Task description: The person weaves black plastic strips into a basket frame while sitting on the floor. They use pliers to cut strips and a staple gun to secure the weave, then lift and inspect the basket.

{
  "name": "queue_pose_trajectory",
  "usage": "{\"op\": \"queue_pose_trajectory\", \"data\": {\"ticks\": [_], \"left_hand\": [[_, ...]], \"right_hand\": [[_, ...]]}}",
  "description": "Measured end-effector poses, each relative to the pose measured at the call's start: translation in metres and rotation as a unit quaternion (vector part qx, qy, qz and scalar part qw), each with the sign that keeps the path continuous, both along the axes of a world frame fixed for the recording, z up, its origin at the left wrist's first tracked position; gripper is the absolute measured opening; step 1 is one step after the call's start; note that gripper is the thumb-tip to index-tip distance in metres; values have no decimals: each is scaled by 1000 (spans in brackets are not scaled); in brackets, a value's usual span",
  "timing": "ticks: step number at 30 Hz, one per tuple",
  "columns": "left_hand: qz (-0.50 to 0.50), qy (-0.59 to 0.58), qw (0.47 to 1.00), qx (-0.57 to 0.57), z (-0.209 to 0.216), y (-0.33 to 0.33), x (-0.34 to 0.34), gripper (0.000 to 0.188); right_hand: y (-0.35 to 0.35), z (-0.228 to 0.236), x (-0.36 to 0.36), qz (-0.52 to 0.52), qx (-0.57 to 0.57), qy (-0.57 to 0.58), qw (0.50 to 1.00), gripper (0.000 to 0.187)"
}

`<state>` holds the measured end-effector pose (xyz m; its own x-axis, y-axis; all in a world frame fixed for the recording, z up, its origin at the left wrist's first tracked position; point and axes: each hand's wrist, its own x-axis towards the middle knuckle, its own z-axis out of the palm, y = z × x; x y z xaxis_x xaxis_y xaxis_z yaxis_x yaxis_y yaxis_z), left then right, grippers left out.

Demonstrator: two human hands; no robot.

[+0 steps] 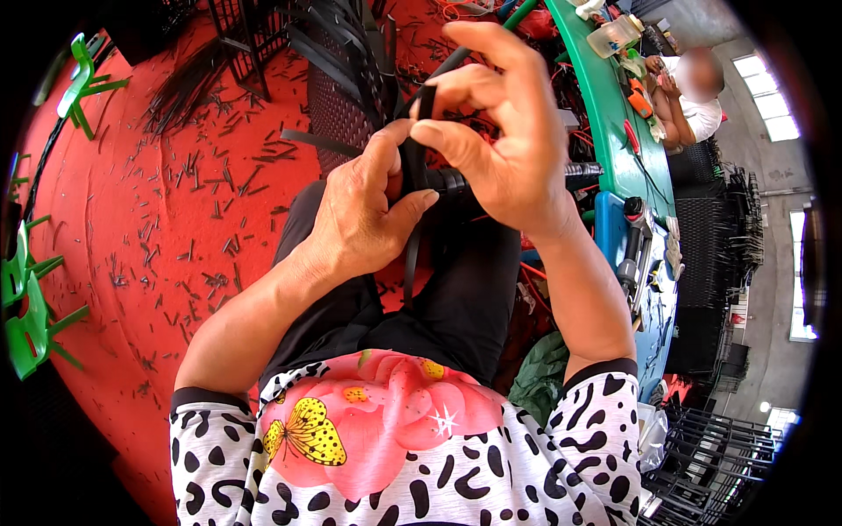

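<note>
Strip: black flat plastic strip (412, 254), held up in front of the person's lap between both hands; one end stands up between the right fingers, the rest hangs down past the left thumb toward the black trousers (456, 307).
Left hand: left hand (364, 210) closed around the strip and a dark ribbed cylinder (452, 182); thumb pressed across the front, fingers curled behind, so a narrow, closed grip.
Right hand: right hand (495, 131) above and just to the right of the left one, touching it; thumb and forefinger pinch the strip's upper end, other fingers loosely bent.
Cylinder: runs sideways behind both hands; its far end (583, 174) shows past the right wrist. Cannot tell what it belongs to.
Woven panel: dark woven chair frame (338, 96) just beyond the hands, loose black strips sticking out of its top.
Floor: red floor (158, 228) at left, scattered with short black offcuts (219, 175).
Left edge: green plastic chairs (35, 307) along the rim, well apart from the hands.
Bench: green bench (605, 114) at right with a clear bottle (614, 35) and small tools; another person (693, 96) sits behind it.
Lower right: stacked black wire frames (719, 456).
</note>
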<state>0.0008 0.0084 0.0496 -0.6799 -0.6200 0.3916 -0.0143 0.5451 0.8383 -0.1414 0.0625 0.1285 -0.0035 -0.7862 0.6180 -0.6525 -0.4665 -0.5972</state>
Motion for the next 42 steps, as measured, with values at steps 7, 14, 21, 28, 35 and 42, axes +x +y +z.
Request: {"op": "queue_pose_trajectory", "data": {"ticks": [7, 14, 21, 28, 35, 42], "left_hand": [[15, 57, 998, 17, -2, 0, -7, 64], [15, 50, 999, -9, -6, 3, -8, 69], [18, 96, 991, -96, -7, 5, -11, 60], [13, 110, 984, -142, -14, 2, -14, 42], [42, 129, 981, -136, -18, 4, -17, 34], [42, 124, 983, -126, -14, 4, -16, 32]], "right_hand": [[-2, -26, -5, -32, 78, -10, 996, 38], [4, -41, -6, -168, 40, -38, 984, 55], [2, -33, -3, -229, 113, -35, 966, 50], [-6, -29, -11, -218, 171, -3, 961, 21], [-8, -30, -30, -97, 210, -29, 972, 12], [-10, -19, -56, 29, 158, 216, 963, 15]]}}
